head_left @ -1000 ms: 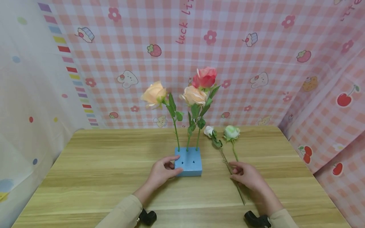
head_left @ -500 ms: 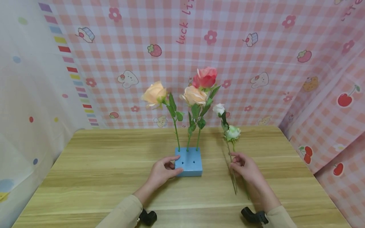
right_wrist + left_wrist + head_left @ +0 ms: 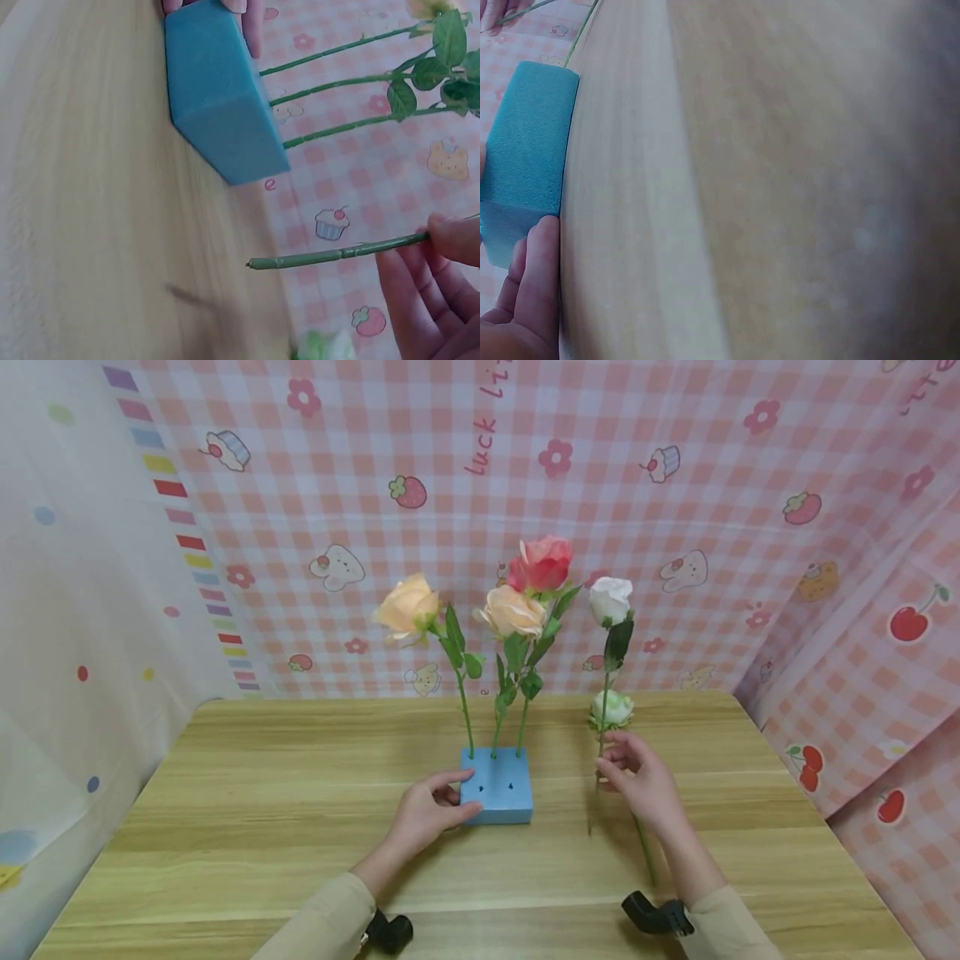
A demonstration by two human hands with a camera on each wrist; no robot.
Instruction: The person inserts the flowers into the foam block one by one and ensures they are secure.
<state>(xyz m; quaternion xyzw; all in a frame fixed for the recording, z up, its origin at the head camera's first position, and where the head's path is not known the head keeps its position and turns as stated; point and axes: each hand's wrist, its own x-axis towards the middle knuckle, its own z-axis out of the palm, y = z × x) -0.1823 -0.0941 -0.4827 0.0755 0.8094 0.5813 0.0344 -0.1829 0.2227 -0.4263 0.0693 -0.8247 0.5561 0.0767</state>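
Observation:
A blue foam block (image 3: 495, 802) lies on the table, with two small dark holes showing in its top. Three artificial roses stand upright along its far edge: a peach rose (image 3: 408, 607) at left, another peach rose (image 3: 513, 612) in the middle, and a pink rose (image 3: 542, 562) behind it. My left hand (image 3: 422, 812) grips the block's left side. To the right of the block, my right hand (image 3: 643, 783) pinches the stem of a white rose (image 3: 611, 600), held upright. In the right wrist view the lower end of its stem (image 3: 337, 255) hangs above the table.
A greenish-white flower (image 3: 612, 710) lies on the wooden table (image 3: 262, 810) behind my right hand, its stem running toward me. A pink checked cloth (image 3: 465, 535) hangs along the table's far edge. Black cameras are on both wrists.
My right hand has lifted the white rose off the table and tilted it upright, moving slightly away from me. My left hand and the block have stayed put.

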